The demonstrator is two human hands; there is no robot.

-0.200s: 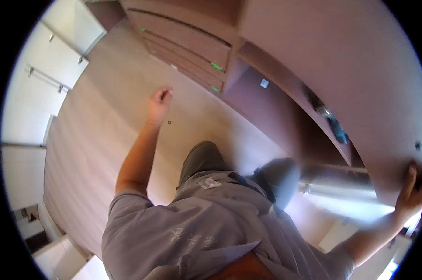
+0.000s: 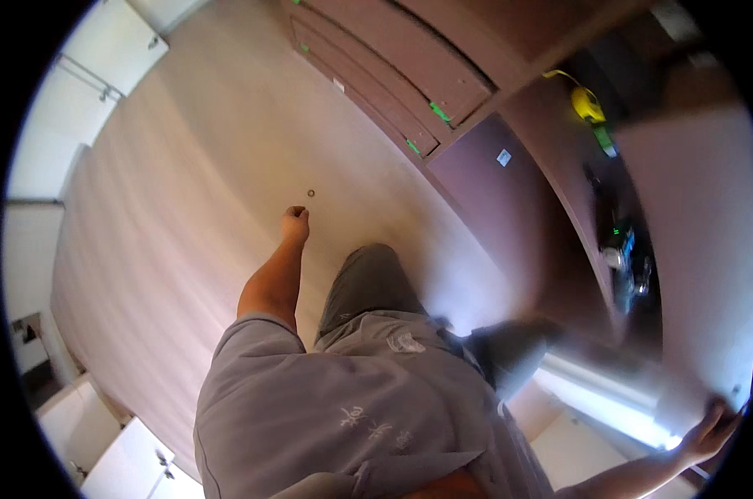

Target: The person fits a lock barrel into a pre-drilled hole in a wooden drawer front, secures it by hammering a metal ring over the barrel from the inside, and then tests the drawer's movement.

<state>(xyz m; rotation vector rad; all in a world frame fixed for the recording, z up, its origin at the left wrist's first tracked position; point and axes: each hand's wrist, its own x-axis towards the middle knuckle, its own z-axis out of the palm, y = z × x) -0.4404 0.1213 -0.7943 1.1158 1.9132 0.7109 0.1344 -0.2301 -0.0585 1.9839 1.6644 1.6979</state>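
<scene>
My left hand [image 2: 296, 223] hangs over the floor on the left, fingers curled together. Whatever they may hold is too small or hidden to name. A small round ring [image 2: 311, 193] lies on the floor just beyond those fingertips. At the far lower right my right hand [image 2: 709, 431], blurred, grips the edge of a large brownish-pink cabinet panel [image 2: 693, 224]. Behind the panel's near edge, a yellow tape measure [image 2: 589, 106] and a dark and teal tool [image 2: 622, 254] rest on the cabinet top.
Brown drawers [image 2: 393, 62] with green tape tabs stand at the far side, beside an open compartment [image 2: 485, 183] with a white label. White cabinets [image 2: 48, 162] line the left. A bright strip of light [image 2: 609, 403] lies near my right knee.
The panel has shifted right with my right hand, uncovering the tape measure and tools. My left hand has drawn back towards me, and the whole view has turned.
</scene>
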